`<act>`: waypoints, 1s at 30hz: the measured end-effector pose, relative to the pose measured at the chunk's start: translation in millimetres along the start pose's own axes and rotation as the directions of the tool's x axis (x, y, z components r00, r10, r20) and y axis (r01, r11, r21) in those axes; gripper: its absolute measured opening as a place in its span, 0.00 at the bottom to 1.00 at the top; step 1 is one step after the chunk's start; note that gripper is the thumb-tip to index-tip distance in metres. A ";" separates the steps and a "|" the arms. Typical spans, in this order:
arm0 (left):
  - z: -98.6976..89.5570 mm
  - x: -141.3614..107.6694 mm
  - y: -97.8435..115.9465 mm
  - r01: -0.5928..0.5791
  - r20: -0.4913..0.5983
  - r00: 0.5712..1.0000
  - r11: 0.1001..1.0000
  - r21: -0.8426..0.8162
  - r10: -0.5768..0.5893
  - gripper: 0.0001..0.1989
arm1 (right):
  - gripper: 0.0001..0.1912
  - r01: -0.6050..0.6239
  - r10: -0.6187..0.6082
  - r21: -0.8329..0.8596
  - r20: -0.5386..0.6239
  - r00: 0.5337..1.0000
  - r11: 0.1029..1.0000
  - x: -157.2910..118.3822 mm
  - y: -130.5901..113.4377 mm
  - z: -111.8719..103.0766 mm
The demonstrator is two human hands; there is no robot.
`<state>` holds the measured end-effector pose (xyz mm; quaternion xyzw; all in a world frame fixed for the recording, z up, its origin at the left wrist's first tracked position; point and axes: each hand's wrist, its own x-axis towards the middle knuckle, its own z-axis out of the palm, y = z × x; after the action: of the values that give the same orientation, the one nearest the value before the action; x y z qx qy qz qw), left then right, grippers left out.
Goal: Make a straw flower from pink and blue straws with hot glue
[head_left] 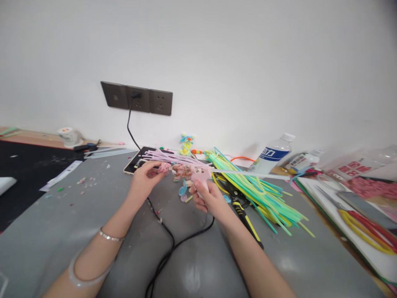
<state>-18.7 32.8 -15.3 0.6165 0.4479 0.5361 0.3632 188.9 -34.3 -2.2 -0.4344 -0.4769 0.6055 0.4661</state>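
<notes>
My right hand [208, 195] is wrapped round the grip of a pale pink glue gun [200, 171]. A long whitish glue stick [248, 174] juts from its back, to the right. Crusted, brownish-pink glue covers the front end, which points left. My left hand [147, 176] pinches a small pink, bumpy piece [164, 167] close before the nozzle; whether the two touch I cannot tell. Below the gun lie small blue pieces [182, 189]. A black cord [173, 244] runs under both hands.
Green and yellow pipe cleaners [257, 190] lie to the right, over yellow-black pliers [248, 221]. Purple pipe cleaners [167, 156] rest near a phone-like slab [133, 163]. A water bottle [274, 153], scissors [366, 227] and a wall socket [160, 102] surround the grey mat [102, 211].
</notes>
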 end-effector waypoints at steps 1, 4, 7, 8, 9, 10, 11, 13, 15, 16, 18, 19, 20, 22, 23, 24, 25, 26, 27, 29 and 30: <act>-0.1 0.1 0.2 0.001 0.000 1.000 1.000 0.000 -0.001 0.15 | 0.29 0.002 -0.002 -0.007 -0.002 1.000 1.000 0.1 -0.3 -0.7; -0.2 -0.1 0.5 0.000 0.000 1.000 1.000 0.004 0.000 0.15 | 0.28 0.035 -0.035 -0.027 0.012 0.999 0.999 0.6 -1.4 -2.7; -0.3 -0.7 -0.2 -0.012 0.012 1.000 1.000 0.012 0.012 0.15 | 0.26 0.087 -0.087 -0.012 -0.010 0.996 0.996 0.7 -2.7 -3.5; -0.4 -1.0 -0.6 -0.022 0.015 1.000 1.000 0.018 0.021 0.14 | 0.26 0.098 -0.098 0.002 -0.020 0.995 0.995 0.6 -3.2 -3.5; -0.4 -1.2 -0.9 -0.035 0.019 0.999 0.999 0.029 0.034 0.14 | 0.26 0.105 -0.104 0.016 -0.026 0.994 0.994 0.4 -3.6 -3.5; -0.5 -1.4 -1.2 -0.051 0.023 0.999 0.998 0.044 0.050 0.14 | 0.26 0.107 -0.106 0.024 -0.024 0.994 0.994 0.1 -3.8 -3.5; -0.5 -1.6 -1.4 -0.068 0.029 0.997 0.996 0.060 0.066 0.13 | 0.27 0.104 -0.104 0.027 -0.015 0.995 0.994 -0.2 -4.0 -3.5; -0.6 -1.7 -1.7 -0.100 0.044 0.994 0.992 0.082 0.097 0.12 | 0.26 0.088 -0.089 0.015 0.010 0.996 0.996 -0.9 -3.7 -3.6; -0.6 -1.5 -1.9 -0.116 0.058 0.992 0.989 0.092 0.111 0.12 | 0.26 0.078 -0.078 -0.004 0.016 0.997 0.997 -1.7 -3.3 -3.6; -0.7 -1.4 -2.1 -0.121 0.060 0.991 0.988 0.095 0.115 0.12 | 0.26 0.074 -0.074 -0.012 0.015 0.997 0.997 -2.1 -3.2 -3.5; -0.8 -1.1 -2.6 -0.126 0.063 0.991 0.987 0.102 0.120 0.13 | 0.27 0.067 -0.066 -0.024 0.017 0.998 0.997 -2.8 -4.1 -2.8; -0.9 -1.0 -2.7 -0.127 0.064 0.991 0.986 0.105 0.121 0.13 | 0.27 0.060 -0.059 -0.029 0.022 0.998 0.998 -3.1 -4.9 -2.3; -1.0 -1.0 -2.6 -0.128 0.066 0.990 0.986 0.104 0.122 0.13 | 0.27 0.051 -0.050 -0.033 0.030 0.998 0.998 -3.5 -6.0 -1.8; -1.3 -1.2 -2.1 -0.124 0.069 0.991 0.987 0.101 0.117 0.13 | 0.27 0.033 -0.032 -0.041 0.042 0.999 0.999 -4.4 -8.2 -0.7; -1.4 -1.3 -1.6 -0.120 0.070 0.991 0.988 0.099 0.113 0.13 | 0.27 0.028 -0.026 -0.043 0.045 0.999 0.999 -4.8 -9.1 -0.3; -1.5 -1.5 -1.2 -0.116 0.070 0.992 0.988 0.098 0.109 0.13 | 0.27 0.025 -0.023 -0.042 0.046 0.999 0.999 -5.1 -9.7 0.0; -1.5 -1.6 -0.7 -0.112 0.070 0.992 0.989 0.096 0.106 0.13 | 0.27 0.024 -0.022 -0.039 0.045 0.999 0.999 -5.3 -10.1 0.1; -1.4 -1.7 -0.4 -0.110 0.072 0.992 0.990 0.092 0.103 0.13 | 0.27 0.024 -0.022 -0.037 0.046 0.999 0.999 -5.5 -10.1 0.0; -1.3 -1.8 -0.2 -0.110 0.072 0.992 0.990 0.088 0.103 0.13 | 0.27 0.026 -0.024 -0.037 0.047 0.999 0.999 -5.4 -9.9 -0.3; -1.1 -1.8 -0.5 -0.118 0.070 0.991 0.989 0.084 0.112 0.13 | 0.26 0.029 -0.027 -0.044 0.047 0.999 0.999 -5.0 -8.9 -1.0; -1.0 -1.7 -0.9 -0.124 0.069 0.991 0.989 0.085 0.118 0.13 | 0.26 0.029 -0.027 -0.047 0.048 0.999 0.998 -4.7 -8.2 -1.4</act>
<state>-19.9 31.4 -16.5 0.6748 0.4213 0.5168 0.3164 192.3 -37.7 6.1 -0.4243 -0.5078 0.5976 0.4527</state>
